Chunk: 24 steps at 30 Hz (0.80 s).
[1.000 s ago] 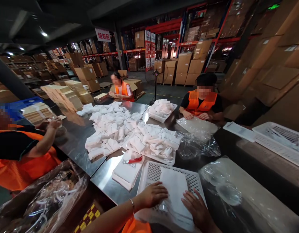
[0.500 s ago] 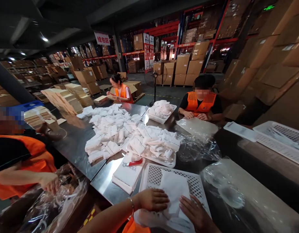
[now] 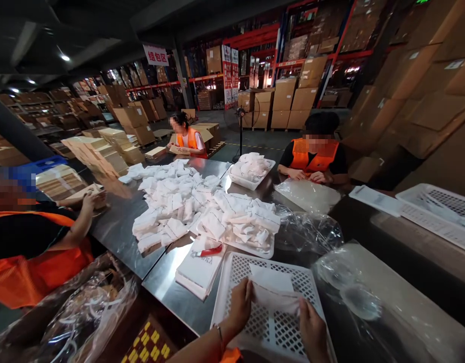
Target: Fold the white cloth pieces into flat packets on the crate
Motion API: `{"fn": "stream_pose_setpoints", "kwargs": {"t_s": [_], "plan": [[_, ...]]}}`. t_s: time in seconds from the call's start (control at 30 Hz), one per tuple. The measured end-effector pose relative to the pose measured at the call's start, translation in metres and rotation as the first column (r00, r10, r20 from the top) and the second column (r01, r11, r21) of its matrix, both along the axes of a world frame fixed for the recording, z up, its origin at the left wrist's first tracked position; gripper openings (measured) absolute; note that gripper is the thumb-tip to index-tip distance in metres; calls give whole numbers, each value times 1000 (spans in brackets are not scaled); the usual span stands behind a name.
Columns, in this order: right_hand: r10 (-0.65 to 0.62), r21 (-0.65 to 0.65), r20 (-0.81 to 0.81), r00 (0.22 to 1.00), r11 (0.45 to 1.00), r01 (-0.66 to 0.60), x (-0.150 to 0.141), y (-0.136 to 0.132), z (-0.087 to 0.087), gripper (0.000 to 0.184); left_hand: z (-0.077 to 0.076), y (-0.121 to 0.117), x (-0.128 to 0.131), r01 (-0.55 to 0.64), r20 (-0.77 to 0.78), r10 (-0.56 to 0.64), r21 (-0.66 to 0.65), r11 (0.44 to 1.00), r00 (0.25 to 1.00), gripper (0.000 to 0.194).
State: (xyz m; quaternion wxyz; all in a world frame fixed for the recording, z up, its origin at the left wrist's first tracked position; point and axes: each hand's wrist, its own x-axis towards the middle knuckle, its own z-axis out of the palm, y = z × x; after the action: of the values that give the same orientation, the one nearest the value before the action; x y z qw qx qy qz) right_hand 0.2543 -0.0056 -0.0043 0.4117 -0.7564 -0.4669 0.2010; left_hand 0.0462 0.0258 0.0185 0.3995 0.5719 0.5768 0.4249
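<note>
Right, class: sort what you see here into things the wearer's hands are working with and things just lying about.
In hand:
left hand
right hand
folded white cloth piece
white perforated plastic tray

Lying about:
red-handled tool on stack of flat white bags
heap of white folded pieces
crumpled clear plastic sheet

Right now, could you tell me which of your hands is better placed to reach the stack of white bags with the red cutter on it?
Left. The left hand grips the folded white cloth on the side next to the stack of bags; the right hand is farther away, across the basket.
</note>
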Motion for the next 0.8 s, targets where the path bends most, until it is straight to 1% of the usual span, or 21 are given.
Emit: {"fn": "stream_pose_setpoints", "kwargs": {"t_s": [0.07,0.13,0.2,0.3,0.43,0.5,0.6,0.63,0.67,0.7,0.73,0.77,0.8], "plan": [[-49,-51,35,998,997,50,-1,2,0,76,-3,2,4,-60,-17,60,-5,998,998,63],[-57,-67,88,994,996,63,0,3,-1,74,-6,4,4,-76,-54,75,-18,997,996,63],[-32,-65,137,990,997,41,0,4,-2,70,-8,6,3,-51,-110,47,-30,998,993,61],[-5,-45,214,977,999,15,1,6,-6,70,-10,7,0,-7,-182,2,-27,1000,983,56],[0,-33,273,962,999,9,2,8,-15,73,-11,9,0,1,-247,-13,-48,999,969,47],[16,-48,301,953,999,-2,2,9,-18,73,-10,12,0,17,-340,-42,-76,997,940,41],[35,-87,299,954,996,-10,4,10,-16,66,-6,17,-4,51,-510,-102,-112,992,854,35],[16,-65,299,954,998,4,4,11,-12,65,-3,19,-7,61,-550,-116,-118,991,827,33],[-7,-11,316,949,1000,11,4,12,-8,65,2,20,-9,74,-577,-129,-119,990,806,29],[-27,69,354,935,998,3,3,14,-3,66,8,22,-10,85,-590,-137,-115,990,796,27],[-34,158,412,911,987,-35,1,16,2,66,15,24,-11,100,-598,-138,-96,990,789,27],[-16,227,483,875,968,-108,-1,20,6,62,22,25,-9,123,-614,-130,-54,991,779,32],[41,253,558,829,943,-217,-4,23,9,54,29,26,-5,161,-632,-120,8,987,765,38]]}}
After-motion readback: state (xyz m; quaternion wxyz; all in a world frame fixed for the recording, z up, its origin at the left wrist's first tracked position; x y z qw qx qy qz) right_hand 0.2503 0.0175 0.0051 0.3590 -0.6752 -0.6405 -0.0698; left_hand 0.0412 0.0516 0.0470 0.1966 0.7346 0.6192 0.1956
